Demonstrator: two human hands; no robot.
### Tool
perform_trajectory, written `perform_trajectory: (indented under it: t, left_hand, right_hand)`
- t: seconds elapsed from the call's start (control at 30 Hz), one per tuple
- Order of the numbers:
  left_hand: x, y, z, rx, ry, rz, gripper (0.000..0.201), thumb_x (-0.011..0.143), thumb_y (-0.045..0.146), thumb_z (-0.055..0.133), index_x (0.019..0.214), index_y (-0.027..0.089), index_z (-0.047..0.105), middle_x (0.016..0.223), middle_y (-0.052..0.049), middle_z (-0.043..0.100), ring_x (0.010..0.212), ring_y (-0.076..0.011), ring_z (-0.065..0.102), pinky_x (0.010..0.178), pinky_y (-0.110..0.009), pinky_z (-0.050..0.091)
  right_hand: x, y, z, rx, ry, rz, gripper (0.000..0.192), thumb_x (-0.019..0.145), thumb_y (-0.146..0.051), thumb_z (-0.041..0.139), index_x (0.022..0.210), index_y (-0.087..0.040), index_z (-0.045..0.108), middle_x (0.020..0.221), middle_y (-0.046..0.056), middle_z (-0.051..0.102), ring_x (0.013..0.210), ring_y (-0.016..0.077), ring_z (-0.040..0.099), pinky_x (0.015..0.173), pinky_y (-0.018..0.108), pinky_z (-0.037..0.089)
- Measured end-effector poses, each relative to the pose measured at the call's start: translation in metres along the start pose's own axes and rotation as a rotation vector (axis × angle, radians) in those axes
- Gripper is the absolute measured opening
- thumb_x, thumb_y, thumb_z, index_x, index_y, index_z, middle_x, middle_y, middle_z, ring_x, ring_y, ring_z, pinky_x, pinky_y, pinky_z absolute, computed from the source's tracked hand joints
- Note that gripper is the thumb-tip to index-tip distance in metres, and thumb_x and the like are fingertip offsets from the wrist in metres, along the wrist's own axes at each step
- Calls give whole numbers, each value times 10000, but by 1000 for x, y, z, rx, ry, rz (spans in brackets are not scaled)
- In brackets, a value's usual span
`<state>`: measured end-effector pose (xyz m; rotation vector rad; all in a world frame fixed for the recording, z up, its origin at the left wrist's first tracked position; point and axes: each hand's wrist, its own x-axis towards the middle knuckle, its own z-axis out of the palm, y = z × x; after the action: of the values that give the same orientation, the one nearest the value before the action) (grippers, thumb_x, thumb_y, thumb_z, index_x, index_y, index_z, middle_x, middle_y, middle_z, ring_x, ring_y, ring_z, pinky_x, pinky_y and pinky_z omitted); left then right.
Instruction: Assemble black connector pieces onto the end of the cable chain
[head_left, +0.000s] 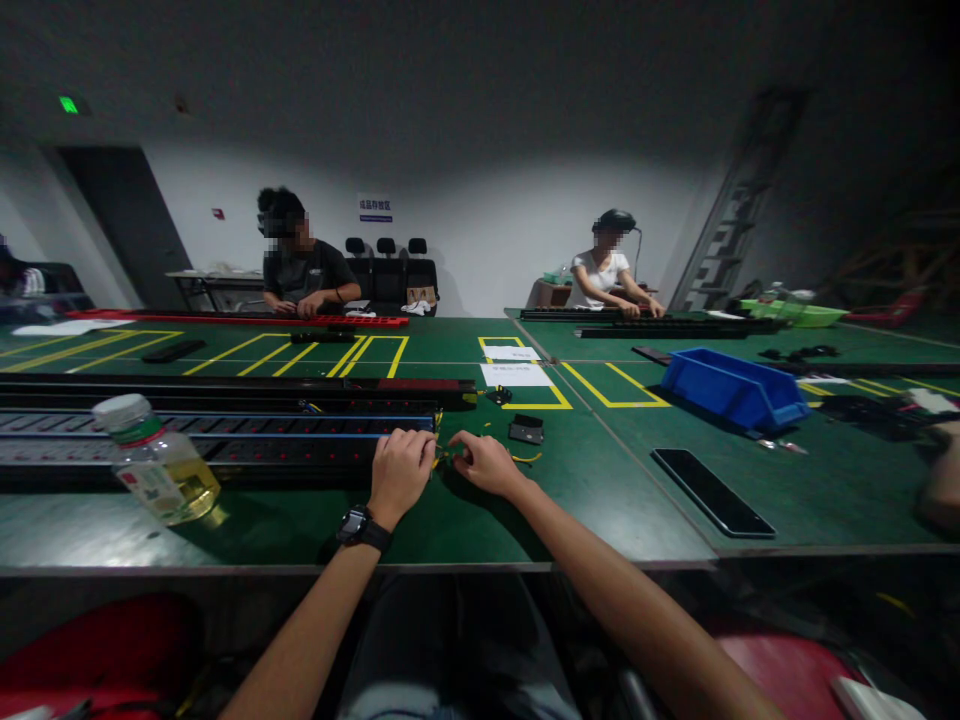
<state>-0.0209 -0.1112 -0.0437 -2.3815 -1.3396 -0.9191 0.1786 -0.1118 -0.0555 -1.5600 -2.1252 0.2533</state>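
Note:
My left hand, with a watch on its wrist, rests over the right end of a long black rail with rows of red dots. Its fingers are bent around that end. Just to the right, my right hand is closed in a pinch. Small yellow wires show between the two hands at the rail's end; what the right fingertips hold is too small to make out. A small black box-shaped part and a yellow wire piece lie beyond my right hand.
A bottle with yellow liquid stands at the left by the rails. Rightward are a phone and a blue bin. Paper sheets lie mid-table. Two people work across the table; another person's hand appears far right.

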Motion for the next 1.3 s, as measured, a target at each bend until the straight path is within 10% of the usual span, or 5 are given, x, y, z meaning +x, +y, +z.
perform_trajectory:
  t: [1.3]
  left_hand:
    - [-2,2,-2,-5,-29,6,212,988,282,489,999,253,699,970,-67,740,973,-266,613,855,-429,414]
  right_hand:
    - [0,6,4,16,1,-46,248,917,-295,652,1154,-273,719,744,-23,715,669,153,632,594,234,318]
